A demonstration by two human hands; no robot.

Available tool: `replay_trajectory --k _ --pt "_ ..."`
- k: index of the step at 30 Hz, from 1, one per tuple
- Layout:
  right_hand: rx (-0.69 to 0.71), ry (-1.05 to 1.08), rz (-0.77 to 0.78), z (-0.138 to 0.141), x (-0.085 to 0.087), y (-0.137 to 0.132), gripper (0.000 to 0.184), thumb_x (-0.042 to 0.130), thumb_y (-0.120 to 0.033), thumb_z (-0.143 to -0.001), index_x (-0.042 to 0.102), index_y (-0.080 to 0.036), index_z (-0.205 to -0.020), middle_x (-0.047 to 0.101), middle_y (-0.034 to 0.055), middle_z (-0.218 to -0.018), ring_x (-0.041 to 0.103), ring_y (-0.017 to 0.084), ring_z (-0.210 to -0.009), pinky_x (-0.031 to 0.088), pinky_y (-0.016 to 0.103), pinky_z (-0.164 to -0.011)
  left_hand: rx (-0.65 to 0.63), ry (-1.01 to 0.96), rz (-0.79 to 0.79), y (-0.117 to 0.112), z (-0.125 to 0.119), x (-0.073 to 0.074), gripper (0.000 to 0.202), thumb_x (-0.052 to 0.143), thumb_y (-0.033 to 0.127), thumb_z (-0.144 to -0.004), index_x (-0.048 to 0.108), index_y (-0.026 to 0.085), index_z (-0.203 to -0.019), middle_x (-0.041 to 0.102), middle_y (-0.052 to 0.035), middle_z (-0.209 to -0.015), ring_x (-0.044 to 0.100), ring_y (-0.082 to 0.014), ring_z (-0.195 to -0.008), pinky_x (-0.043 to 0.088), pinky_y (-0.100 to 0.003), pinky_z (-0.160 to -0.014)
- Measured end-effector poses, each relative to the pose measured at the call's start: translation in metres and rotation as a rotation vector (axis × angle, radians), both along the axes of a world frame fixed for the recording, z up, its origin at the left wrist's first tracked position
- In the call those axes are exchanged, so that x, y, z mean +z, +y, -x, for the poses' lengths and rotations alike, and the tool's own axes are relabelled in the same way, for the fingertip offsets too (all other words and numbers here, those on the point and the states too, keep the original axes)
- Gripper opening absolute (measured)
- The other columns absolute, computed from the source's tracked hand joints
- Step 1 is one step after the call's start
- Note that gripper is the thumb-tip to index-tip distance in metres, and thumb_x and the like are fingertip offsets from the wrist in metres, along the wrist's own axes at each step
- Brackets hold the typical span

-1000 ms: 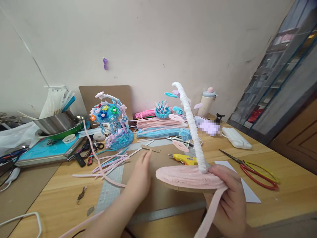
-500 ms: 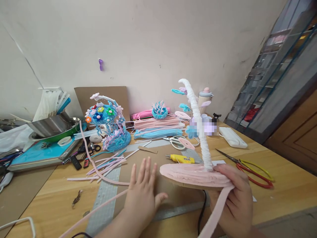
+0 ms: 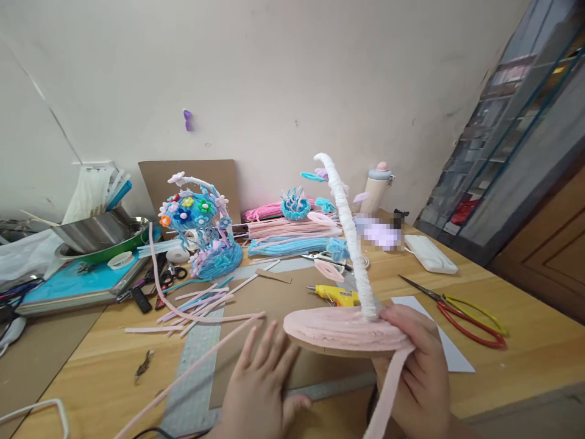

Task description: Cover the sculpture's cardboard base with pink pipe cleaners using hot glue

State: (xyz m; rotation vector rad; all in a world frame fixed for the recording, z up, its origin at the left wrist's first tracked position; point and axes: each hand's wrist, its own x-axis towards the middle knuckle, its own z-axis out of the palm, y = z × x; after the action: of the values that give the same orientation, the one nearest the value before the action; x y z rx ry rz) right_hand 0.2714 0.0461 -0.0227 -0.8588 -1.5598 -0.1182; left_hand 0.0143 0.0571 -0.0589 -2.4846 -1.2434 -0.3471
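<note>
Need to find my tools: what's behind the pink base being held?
Behind the pink base, held in the right hand, are brown cardboard and a yellow glue gun, nozzle and upper body showing, lower part covered.

Left hand: one second ago it reaches forward with fingers together; now it is nearer the viewer, fingers spread, back of the hand facing up.
Pink strip: the point where its two lengths meet, covered by the left hand half a second ago, now shows just beyond the fingertips.
White stem and pink base: farther left than half a second ago, stem leaning more to the left.
White paper: mostly hidden half a second ago, now largely visible at right.
</note>
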Motion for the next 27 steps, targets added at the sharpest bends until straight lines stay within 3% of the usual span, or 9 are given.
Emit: replay_trajectory --k 2,4,6,8,10,13,18,23,27 --pt "0.050 -0.017 -0.010 0.006 0.001 -0.002 0.060 0.057 -0.001 -0.086 0.051 -0.022 -0.142 0.056 0.0091 -0.118 0.055 0.026 -0.110 0.048 0.042 -0.096 0.208 -0.016 -0.055 -0.003 0.010 0.003 0.068 0.051 0.060 -0.093 0.062 0.012 -0.139 0.055 -0.0186 -0.150 0.047 -0.0348 -0.144 -0.009 -0.048 -0.126" --pt "0.112 -0.037 -0.011 0.014 0.003 -0.004 0.056 0.055 -0.003 -0.089 0.049 -0.021 -0.142 0.055 0.0101 -0.119 0.054 0.027 -0.112 0.048 0.041 -0.097 0.425 -0.051 -0.107 -0.003 0.023 0.014 0.067 0.046 0.047 -0.094 0.060 -0.005 -0.136 0.049 -0.0316 -0.150 0.044 -0.0421 -0.144 0.005 -0.059 -0.124" --pt "0.179 -0.054 0.001 0.024 0.005 -0.007 0.049 0.051 -0.007 -0.094 0.048 -0.019 -0.142 0.053 0.0106 -0.118 0.052 0.026 -0.113 0.047 0.040 -0.098 0.505 -0.161 -0.161 -0.008 0.033 0.028 0.056 0.039 0.031 -0.096 0.059 0.000 -0.137 0.049 -0.0300 -0.151 0.041 -0.0439 -0.145 0.014 -0.067 -0.119" --pt "0.242 -0.059 0.013 0.036 0.008 -0.009 0.040 0.046 -0.012 -0.100 0.047 -0.018 -0.140 0.052 0.0102 -0.117 0.052 0.025 -0.111 0.045 0.038 -0.098 0.438 -0.297 -0.179 -0.020 0.040 0.041 0.053 0.040 0.024 -0.094 0.055 0.013 -0.144 0.052 -0.0208 -0.153 0.041 -0.0404 -0.146 0.020 -0.065 -0.117" --pt "0.294 -0.050 0.011 0.048 0.009 -0.010 0.033 0.044 -0.016 -0.103 0.048 -0.018 -0.136 0.052 0.0094 -0.115 0.052 0.024 -0.108 0.044 0.037 -0.098 0.306 -0.470 -0.164 -0.034 0.042 0.049 0.060 0.041 0.019 -0.089 0.047 0.023 -0.148 0.053 -0.0112 -0.154 0.042 -0.0317 -0.146 0.020 -0.057 -0.121" --pt "0.330 -0.034 0.012 0.063 0.008 -0.011 0.028 0.044 -0.020 -0.104 0.051 -0.019 -0.132 0.056 0.0086 -0.110 0.055 0.023 -0.102 0.046 0.037 -0.092 0.053 -0.612 -0.193 -0.048 0.038 0.049 0.061 0.042 0.015 -0.081 0.051 0.030 -0.140 0.068 -0.0045 -0.134 0.057 -0.0253 -0.131 0.030 -0.046 -0.116" --pt "0.366 -0.065 0.050 0.073 0.004 -0.011 0.028 0.048 -0.025 -0.103 0.052 -0.023 -0.130 0.062 0.0087 -0.102 0.061 0.025 -0.092 0.052 0.042 -0.082 -0.114 -0.610 -0.262 -0.046 0.031 0.051 0.039 0.053 0.024 -0.088 0.058 0.025 -0.127 0.076 -0.0082 -0.112 0.064 -0.0272 -0.114 0.033 -0.045 -0.107" --pt "0.404 -0.046 0.046 0.077 -0.001 -0.010 0.026 0.047 -0.025 -0.104 0.053 -0.020 -0.129 0.061 0.0085 -0.101 0.060 0.024 -0.090 0.052 0.040 -0.080 -0.213 -0.491 -0.154 -0.042 0.030 0.069 0.044 0.073 0.042 -0.086 0.060 0.020 -0.123 0.075 -0.0056 -0.101 0.069 -0.0221 -0.096 0.041 -0.034 -0.094" --pt "0.406 -0.023 0.083 0.078 -0.004 -0.010 0.025 0.046 -0.026 -0.104 0.053 -0.022 -0.129 0.061 0.0081 -0.102 0.059 0.024 -0.092 0.051 0.040 -0.082 -0.282 -0.550 -0.054 -0.042 0.021 0.079 0.027 0.068 0.033 -0.094 0.063 0.019 -0.117 0.074 -0.0039 -0.093 0.069 -0.0174 -0.085 0.048 -0.028 -0.080"
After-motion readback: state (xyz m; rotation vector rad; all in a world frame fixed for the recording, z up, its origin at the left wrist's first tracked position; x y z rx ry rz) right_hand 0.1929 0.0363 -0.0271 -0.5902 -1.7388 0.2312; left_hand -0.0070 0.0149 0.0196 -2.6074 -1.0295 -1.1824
